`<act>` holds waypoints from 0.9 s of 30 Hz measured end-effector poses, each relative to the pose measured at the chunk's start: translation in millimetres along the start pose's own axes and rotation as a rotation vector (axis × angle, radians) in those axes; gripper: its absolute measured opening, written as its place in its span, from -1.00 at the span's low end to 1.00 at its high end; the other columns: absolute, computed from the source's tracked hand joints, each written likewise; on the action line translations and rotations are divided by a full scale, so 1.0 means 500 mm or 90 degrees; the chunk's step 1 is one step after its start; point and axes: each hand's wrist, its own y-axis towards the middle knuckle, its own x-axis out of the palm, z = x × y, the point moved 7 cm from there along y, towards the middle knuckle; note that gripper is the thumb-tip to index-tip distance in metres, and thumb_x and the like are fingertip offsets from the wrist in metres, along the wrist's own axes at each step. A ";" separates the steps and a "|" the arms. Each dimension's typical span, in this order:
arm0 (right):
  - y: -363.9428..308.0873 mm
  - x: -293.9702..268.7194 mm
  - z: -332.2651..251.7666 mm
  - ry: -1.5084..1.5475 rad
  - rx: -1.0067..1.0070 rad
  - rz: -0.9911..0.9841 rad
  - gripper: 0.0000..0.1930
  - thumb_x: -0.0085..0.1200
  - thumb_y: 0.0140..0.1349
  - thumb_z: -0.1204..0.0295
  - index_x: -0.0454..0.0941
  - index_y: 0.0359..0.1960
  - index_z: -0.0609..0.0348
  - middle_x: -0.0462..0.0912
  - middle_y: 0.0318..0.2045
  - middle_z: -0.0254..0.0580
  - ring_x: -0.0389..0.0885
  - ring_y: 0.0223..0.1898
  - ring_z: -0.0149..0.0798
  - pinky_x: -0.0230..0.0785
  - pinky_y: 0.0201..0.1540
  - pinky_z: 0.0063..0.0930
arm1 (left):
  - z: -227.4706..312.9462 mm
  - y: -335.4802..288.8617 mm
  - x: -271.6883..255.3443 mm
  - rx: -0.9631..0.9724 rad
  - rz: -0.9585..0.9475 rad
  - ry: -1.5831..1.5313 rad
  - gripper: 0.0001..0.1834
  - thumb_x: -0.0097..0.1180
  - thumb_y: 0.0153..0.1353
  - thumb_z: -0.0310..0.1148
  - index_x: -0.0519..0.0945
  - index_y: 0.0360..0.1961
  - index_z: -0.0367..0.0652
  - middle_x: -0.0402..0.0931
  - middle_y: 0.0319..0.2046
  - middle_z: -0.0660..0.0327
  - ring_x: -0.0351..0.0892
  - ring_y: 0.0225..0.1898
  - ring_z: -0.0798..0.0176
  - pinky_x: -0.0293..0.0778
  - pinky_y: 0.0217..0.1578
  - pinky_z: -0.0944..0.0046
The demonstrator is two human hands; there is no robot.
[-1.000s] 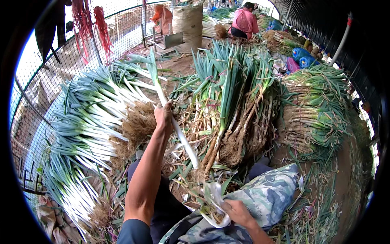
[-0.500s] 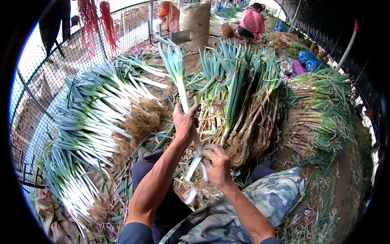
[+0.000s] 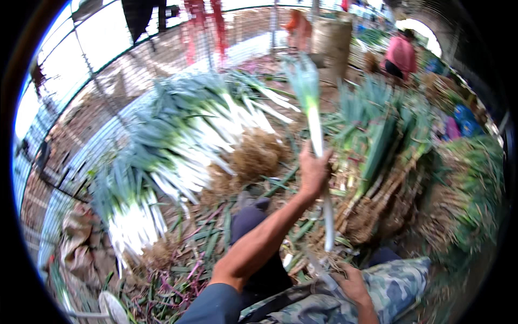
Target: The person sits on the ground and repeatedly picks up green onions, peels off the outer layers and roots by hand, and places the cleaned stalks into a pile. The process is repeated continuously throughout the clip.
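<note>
My left hand (image 3: 314, 174) is wrapped round the white shaft of a leek (image 3: 314, 127), held nearly upright. Its green leaves point away from me, and its bare white lower end hangs below my fist. Lower down, over the camouflage cloth on my lap (image 3: 396, 278), my right hand (image 3: 352, 284) is closed on a pale strip of peeled leek skin (image 3: 322, 271), blurred by motion. To the left lies a long row of cleaned white leeks (image 3: 186, 143) with brown roots. Right of my left hand stands a heap of unpeeled leeks (image 3: 386, 156) with dry outer leaves.
Another pile of leeks (image 3: 472, 189) lies at far right. Leaf scraps (image 3: 202, 259) litter the ground around my legs. A large pale sack (image 3: 330, 48) stands at the back, with a person in pink (image 3: 400, 54) beyond it. Netting (image 3: 102, 102) runs along the left.
My view has swung left. My right hand has come away from the leek's lower end, down toward my lap, with the peeled skin. The leek stays in my left hand.
</note>
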 end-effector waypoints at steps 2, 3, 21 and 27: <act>0.009 0.012 -0.021 -0.025 -0.018 -0.014 -0.72 0.14 0.09 0.44 0.54 -0.17 0.33 0.65 -0.31 -0.01 0.63 -0.25 -0.19 0.42 -0.18 -0.38 | 0.053 -0.028 -0.022 0.015 -0.010 -0.056 -0.70 0.20 0.13 -0.41 0.37 -0.18 -0.23 0.32 -0.65 0.31 0.30 -0.74 0.44 0.24 -0.77 0.42; 0.009 0.022 -0.041 -0.037 -0.008 -0.061 -0.69 0.13 0.09 0.46 0.52 -0.13 0.36 0.65 -0.26 -0.02 0.62 -0.21 -0.25 0.43 -0.13 -0.41 | 0.078 -0.038 -0.040 0.022 -0.024 -0.075 -0.66 0.20 0.13 -0.40 0.36 -0.14 -0.25 0.31 -0.64 0.31 0.30 -0.75 0.45 0.24 -0.77 0.43; 0.133 0.058 -0.132 -0.225 -0.263 -0.147 -0.71 0.15 0.06 0.38 0.56 -0.21 0.30 0.60 -0.33 0.08 0.59 -0.28 0.03 0.41 -0.21 -0.25 | 0.218 0.175 -0.330 0.191 0.180 0.346 -0.31 0.03 0.28 -0.15 0.15 0.25 -0.42 0.26 0.16 -0.19 0.25 0.20 -0.05 0.14 0.26 0.07; 0.274 0.127 -0.079 -0.242 -0.222 -0.182 -0.72 0.10 0.10 0.30 0.56 -0.22 0.22 0.58 -0.29 0.12 0.53 -0.17 0.13 0.33 -0.13 -0.09 | 0.018 0.067 -0.042 0.191 -0.036 0.111 -0.52 0.20 0.13 -0.39 0.37 0.03 -0.35 0.39 -0.08 -0.08 0.44 -0.05 0.07 0.42 -0.08 0.17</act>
